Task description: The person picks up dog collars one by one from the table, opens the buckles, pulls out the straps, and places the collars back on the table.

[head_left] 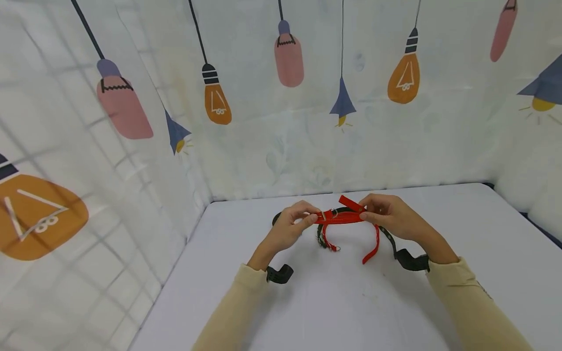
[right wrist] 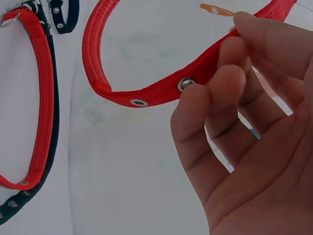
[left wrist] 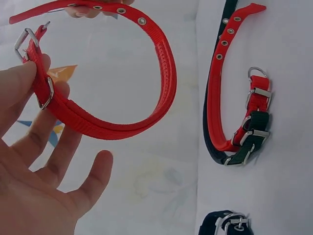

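Observation:
A red buckle collar (head_left: 342, 217) with metal eyelets is held up between both hands, bent into an open loop. My left hand (head_left: 287, 229) pinches its buckle end between thumb and finger; the metal buckle (left wrist: 25, 43) and a D-ring (left wrist: 47, 94) show in the left wrist view. With thumb and fingers, my right hand (head_left: 392, 214) pinches the eyelet end, whose tip sticks out past the grip. Below the held collar, a second red collar (left wrist: 213, 98) lies on the table alongside a dark green collar (left wrist: 244, 154), both curved.
Another dark collar (left wrist: 215, 223) lies left of the pair, partly behind my left hand in the head view. The white table (head_left: 342, 302) meets a fabric backdrop (head_left: 263, 156) printed with lamps at its far and left sides.

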Available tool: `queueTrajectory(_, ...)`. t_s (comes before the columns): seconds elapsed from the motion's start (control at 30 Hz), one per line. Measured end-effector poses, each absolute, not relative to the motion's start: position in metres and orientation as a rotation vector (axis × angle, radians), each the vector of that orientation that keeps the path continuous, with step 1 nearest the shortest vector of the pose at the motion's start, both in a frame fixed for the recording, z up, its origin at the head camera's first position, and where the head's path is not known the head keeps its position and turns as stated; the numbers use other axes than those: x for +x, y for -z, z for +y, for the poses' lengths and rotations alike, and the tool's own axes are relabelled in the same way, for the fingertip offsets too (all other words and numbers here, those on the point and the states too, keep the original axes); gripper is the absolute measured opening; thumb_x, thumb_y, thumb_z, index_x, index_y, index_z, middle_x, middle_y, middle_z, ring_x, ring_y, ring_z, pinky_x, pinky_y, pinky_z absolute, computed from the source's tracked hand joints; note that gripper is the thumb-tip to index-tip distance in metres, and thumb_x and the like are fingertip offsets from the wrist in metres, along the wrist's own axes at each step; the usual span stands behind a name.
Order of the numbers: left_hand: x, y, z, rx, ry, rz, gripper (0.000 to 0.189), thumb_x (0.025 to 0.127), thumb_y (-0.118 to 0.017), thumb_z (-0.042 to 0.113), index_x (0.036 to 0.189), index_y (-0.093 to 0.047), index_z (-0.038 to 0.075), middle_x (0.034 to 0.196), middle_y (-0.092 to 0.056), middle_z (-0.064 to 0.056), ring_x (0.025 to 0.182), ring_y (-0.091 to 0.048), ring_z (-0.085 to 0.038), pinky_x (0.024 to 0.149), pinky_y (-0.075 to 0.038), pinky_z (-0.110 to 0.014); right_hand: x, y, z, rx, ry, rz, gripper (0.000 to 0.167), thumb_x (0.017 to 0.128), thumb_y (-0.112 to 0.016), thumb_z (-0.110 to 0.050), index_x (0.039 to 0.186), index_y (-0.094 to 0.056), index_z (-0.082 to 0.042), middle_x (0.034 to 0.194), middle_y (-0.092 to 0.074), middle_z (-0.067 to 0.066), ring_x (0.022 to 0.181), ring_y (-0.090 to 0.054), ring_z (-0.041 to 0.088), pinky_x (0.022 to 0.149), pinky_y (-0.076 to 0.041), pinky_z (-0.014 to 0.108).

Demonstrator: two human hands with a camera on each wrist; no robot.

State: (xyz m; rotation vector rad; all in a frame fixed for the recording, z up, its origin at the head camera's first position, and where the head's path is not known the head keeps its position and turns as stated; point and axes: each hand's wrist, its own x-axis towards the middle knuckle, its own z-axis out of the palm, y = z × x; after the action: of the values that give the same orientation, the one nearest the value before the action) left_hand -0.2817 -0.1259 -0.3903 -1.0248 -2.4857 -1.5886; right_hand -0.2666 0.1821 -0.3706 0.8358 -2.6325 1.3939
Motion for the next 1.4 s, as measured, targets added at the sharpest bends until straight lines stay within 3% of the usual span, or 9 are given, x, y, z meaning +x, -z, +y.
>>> queueTrajectory(0.23,-0.283,0.402,-0.115,-1.030,1.362,-2.461,0.017,0.101,-0.066,0.023,0.111,-0.078,0.018,0.113,-0.064,0.001,0.104,-0.050,-0.014,0.085,-0.048,-0.039,-0.269,0.370,0.192,0.871,-1.375,-2.750,0.014,0.104,-0.059,-0.014,0.115,-0.066,-0.010,0.093,-0.067,0.006,0.079,-0.062,0.017,0.070,-0.055,0.029)
queueTrajectory(0.47,-0.287,0.417,-0.103,-1.080,1.287,-2.484,0.017,0.098,-0.069,0.020,0.112,-0.078,0.016,0.104,-0.066,0.002,0.094,-0.058,-0.011,0.081,-0.053,-0.027,-0.274,0.375,0.196,0.876,-1.315,-2.844,0.015,0.106,-0.056,-0.021,0.110,-0.066,-0.011,0.090,-0.067,0.003,0.078,-0.061,0.018,0.070,-0.055,0.028)
queueTrajectory(0.77,-0.292,0.434,-0.091,-1.127,1.081,-2.636,0.016,0.097,-0.070,0.016,0.111,-0.079,0.018,0.108,-0.068,0.004,0.090,-0.059,-0.007,0.074,-0.050,-0.018,-0.281,0.391,0.200,0.880,-1.218,-3.069,0.020,0.104,-0.060,-0.024,0.116,-0.068,-0.010,0.096,-0.069,0.006,0.088,-0.062,0.025,0.077,-0.053,0.037)
queueTrajectory(0.9,-0.295,0.444,-0.086,-1.156,1.007,-2.672,0.016,0.096,-0.071,0.015,0.110,-0.079,0.019,0.108,-0.069,0.003,0.092,-0.061,-0.004,0.076,-0.051,-0.015,-0.285,0.403,0.198,0.871,-1.225,-3.141,0.017,0.102,-0.061,-0.020,0.114,-0.067,-0.009,0.097,-0.070,0.009,0.087,-0.063,0.025,0.076,-0.053,0.041)
queueTrajectory(1.2,-0.296,0.454,-0.079,-1.198,0.771,-2.763,0.016,0.097,-0.070,0.014,0.109,-0.080,0.019,0.107,-0.071,0.006,0.091,-0.062,-0.001,0.077,-0.049,-0.011,-0.288,0.418,0.191,0.809,-1.078,-3.246,0.011,0.100,-0.063,-0.017,0.108,-0.069,-0.013,0.094,-0.069,0.004,0.080,-0.059,0.021,0.070,-0.046,0.033)
queueTrajectory(1.4,-0.295,0.455,-0.079,-1.212,0.511,-2.760,0.016,0.098,-0.070,0.017,0.108,-0.080,0.023,0.109,-0.072,0.008,0.101,-0.062,-0.008,0.091,-0.048,-0.021,-0.285,0.420,0.189,0.840,-0.931,-3.276,0.012,0.100,-0.064,-0.021,0.105,-0.071,-0.012,0.091,-0.063,0.002,0.079,-0.055,0.016,0.070,-0.045,0.031)
